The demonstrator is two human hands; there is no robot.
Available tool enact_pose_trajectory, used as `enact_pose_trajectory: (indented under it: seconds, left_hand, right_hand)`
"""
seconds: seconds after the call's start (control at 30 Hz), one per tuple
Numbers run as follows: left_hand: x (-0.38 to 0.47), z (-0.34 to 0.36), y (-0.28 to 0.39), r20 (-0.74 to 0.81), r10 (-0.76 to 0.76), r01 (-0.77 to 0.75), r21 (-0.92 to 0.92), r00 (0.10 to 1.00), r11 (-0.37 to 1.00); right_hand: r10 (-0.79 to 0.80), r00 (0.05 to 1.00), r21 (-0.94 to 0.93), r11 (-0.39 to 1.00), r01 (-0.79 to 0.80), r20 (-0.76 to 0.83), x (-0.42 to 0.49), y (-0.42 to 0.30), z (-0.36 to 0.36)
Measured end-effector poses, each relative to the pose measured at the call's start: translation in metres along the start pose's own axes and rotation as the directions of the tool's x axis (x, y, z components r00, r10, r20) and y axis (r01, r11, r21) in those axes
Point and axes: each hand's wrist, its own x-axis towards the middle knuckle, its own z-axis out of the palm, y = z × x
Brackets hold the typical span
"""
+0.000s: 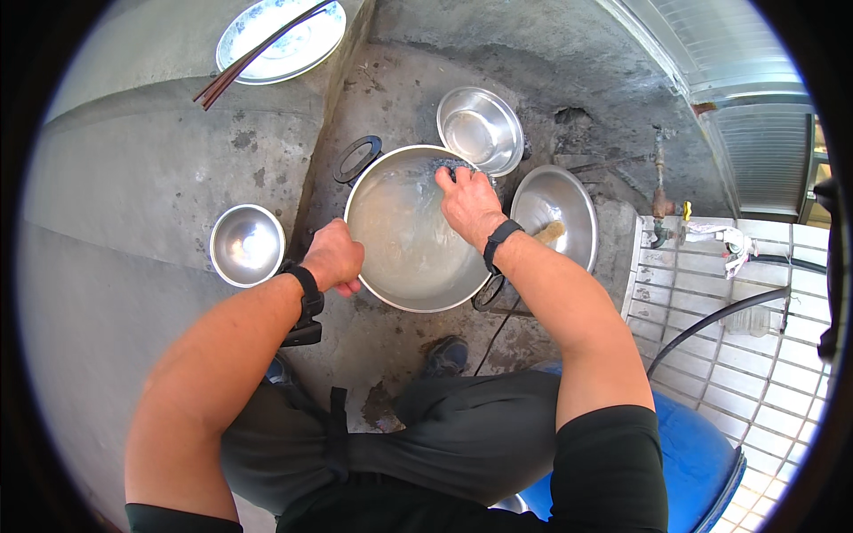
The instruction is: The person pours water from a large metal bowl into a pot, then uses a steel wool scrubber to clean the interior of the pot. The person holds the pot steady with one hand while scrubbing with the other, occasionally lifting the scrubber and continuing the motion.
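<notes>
A wide two-handled metal pot (421, 310) stands before me with cloudy liquid over its bottom. My left hand (336, 254) grips the pot's rim at the left side. Against the inner wall at the far right, my right hand (470, 206) presses a grey scouring pad (448, 164), probably steel wool. The fingers partly cover the pad. One black loop handle (358, 159) sticks out at the far left of the pot; the other handle (490, 293) shows near my right forearm.
Metal basins stand beyond (481, 130) and right of the pot (578, 200), the latter holding a tan brush or scrubber (550, 232). On the concrete ledge (200, 160) sit a metal bowl (247, 245) and a patterned plate (283, 43) with chopsticks (256, 56). Right: pipe tap (660, 200), black hose (713, 320), blue barrel (693, 453).
</notes>
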Motion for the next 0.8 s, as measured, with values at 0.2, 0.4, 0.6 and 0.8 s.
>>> enact_pose_trajectory:
  seconds: [0.2,0.4,0.6,0.8]
  left_hand:
    - [0.003,0.0,-0.002,0.013,-0.005,0.004,0.02,1.0,1.0]
    - [0.005,0.0,-0.002,0.031,0.002,-0.002,-0.008,1.0,1.0]
    - [0.004,0.0,-0.005,0.026,0.025,-0.024,-0.035,0.999,0.999]
    - [0.003,-0.002,-0.003,0.054,0.013,-0.01,-0.045,0.998,0.999]
  right_hand:
    - [0.085,0.959,0.187,0.972,-0.139,0.271,-0.032,-0.012,0.003]
    - [-0.054,0.996,0.044,0.998,0.051,0.065,-0.031,0.006,-0.006]
    - [-0.117,0.91,0.023,0.99,0.138,-0.398,0.019,0.018,-0.009]
    - [-0.019,0.999,0.159,0.987,0.014,0.033,-0.013,0.0,0.017]
